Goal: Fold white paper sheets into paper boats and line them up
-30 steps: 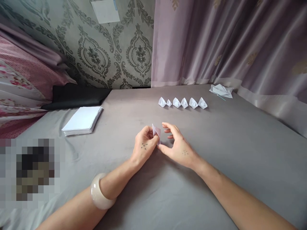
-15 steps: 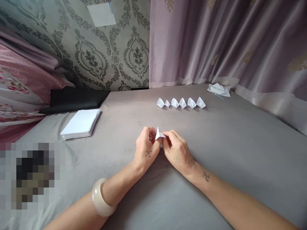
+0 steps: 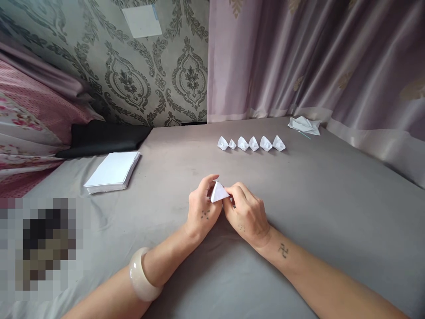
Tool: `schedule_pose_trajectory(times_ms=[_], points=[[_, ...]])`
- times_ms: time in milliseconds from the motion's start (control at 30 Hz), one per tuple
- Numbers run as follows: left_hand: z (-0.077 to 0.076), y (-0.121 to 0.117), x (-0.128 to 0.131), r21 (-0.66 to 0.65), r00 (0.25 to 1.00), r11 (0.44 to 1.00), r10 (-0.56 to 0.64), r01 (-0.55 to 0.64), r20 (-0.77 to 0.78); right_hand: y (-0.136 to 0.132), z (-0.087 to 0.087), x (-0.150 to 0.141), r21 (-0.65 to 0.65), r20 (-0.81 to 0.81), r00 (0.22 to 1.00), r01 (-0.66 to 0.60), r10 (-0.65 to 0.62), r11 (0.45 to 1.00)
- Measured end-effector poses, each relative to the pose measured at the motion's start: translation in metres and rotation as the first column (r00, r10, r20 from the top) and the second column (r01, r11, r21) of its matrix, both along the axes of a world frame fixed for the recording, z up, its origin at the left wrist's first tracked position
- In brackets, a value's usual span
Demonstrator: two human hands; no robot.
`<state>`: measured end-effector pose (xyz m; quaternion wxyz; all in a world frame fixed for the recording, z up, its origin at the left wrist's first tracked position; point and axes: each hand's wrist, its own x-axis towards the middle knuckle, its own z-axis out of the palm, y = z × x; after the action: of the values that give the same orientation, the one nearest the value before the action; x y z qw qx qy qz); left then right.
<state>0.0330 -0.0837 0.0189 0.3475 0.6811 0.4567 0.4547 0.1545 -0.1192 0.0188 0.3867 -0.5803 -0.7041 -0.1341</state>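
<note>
A small folded white paper piece [image 3: 218, 193] sits between both my hands, just above the grey cloth surface [image 3: 318, 212]. My left hand [image 3: 202, 208] pinches its left side with thumb and fingers curled round it. My right hand [image 3: 246, 213] pinches its right edge, fingers pressed together. A pale bangle [image 3: 141, 277] is on my left wrist.
Several finished white paper boats [image 3: 252, 143] stand in a row further back. A stack of white paper sheets [image 3: 112, 172] lies at the left. Crumpled paper scraps [image 3: 303, 125] lie at the back right by the curtain. A black cushion [image 3: 102, 137] rests against the wall.
My right hand has closed onto the paper piece, having been open beside it one second ago. The piece now shows a wider triangular face, turned between both hands.
</note>
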Motion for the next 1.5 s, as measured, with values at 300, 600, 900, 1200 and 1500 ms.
schedule_pose_trajectory(times_ms=[300, 600, 900, 1200, 1500], points=[[-0.002, 0.0, 0.001, 0.056, 0.992, 0.998, -0.006, -0.001, 0.124, -0.001, 0.003, -0.003, 0.079, 0.066, 0.996, 0.054, -0.059, 0.995], [-0.003, -0.002, -0.001, 0.09, 0.995, 0.993, -0.086, 0.081, 0.047, 0.001, 0.004, 0.008, 0.043, 0.155, 0.985, -0.089, 0.081, 0.995], [0.004, 0.01, -0.002, -0.168, 0.877, 0.927, -0.242, 0.335, 0.415, 0.002, 0.002, 0.019, 0.02, 0.215, 0.975, -0.066, 0.06, 0.998], [0.011, 0.019, -0.01, -0.398, 0.811, 0.806, -0.164, 0.438, 0.561, 0.008, -0.006, 0.025, -0.22, 0.177, 0.977, -0.079, 0.119, 0.972], [0.01, 0.027, -0.018, -0.515, 0.841, 0.756, -0.084, 0.403, 0.535, 0.006, 0.001, 0.029, -0.468, 0.156, 0.969, -0.098, 0.191, 0.878]])
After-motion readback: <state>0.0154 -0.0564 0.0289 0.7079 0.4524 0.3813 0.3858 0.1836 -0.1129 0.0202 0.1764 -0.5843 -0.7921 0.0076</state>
